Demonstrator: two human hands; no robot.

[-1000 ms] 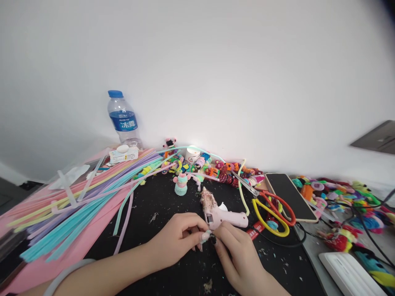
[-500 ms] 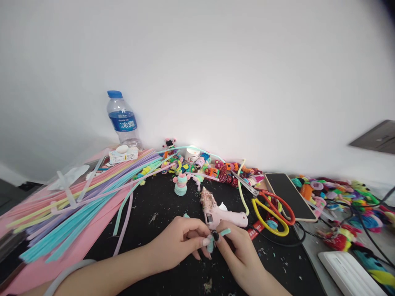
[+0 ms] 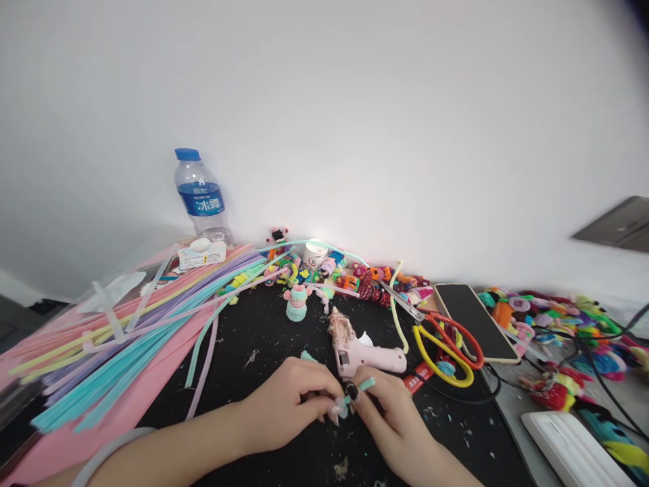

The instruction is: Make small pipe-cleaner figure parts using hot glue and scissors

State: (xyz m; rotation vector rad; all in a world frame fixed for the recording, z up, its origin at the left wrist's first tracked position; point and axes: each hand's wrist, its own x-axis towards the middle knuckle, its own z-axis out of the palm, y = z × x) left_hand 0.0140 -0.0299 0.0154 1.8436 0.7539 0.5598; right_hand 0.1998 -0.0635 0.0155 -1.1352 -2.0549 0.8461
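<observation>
Both hands meet low in the middle of the head view, over a black mat (image 3: 304, 460). A short mint pipe cleaner (image 3: 366, 384) is pinched between them, its free end sticking up past my right hand (image 3: 393, 416). My left hand (image 3: 299, 404) has thumb and fingers closed on the other, curled end, mostly hidden by the fingertips. A bit of mint fuzz shows behind the left knuckles. Just beyond my fingers lies a pale pink glue gun (image 3: 370, 356) with a crusted nozzle. Behind it stands a small mint-and-pink pipe-cleaner figure (image 3: 297, 303) with round ears.
Pastel pipe cleaners (image 3: 152, 331) spread over the left side, near a water bottle (image 3: 200, 196). Scissors (image 3: 441, 338) with red and yellow handles lie right of the glue gun, beside a phone (image 3: 476, 321). Colourful pipe-cleaner pieces (image 3: 552, 318), black cables and a white device (image 3: 578, 450) occupy the right.
The mint pipe cleaner's free end has come into sight above my right hand. My fingers have shifted slightly along it, and the part at my left fingertips looks more curled.
</observation>
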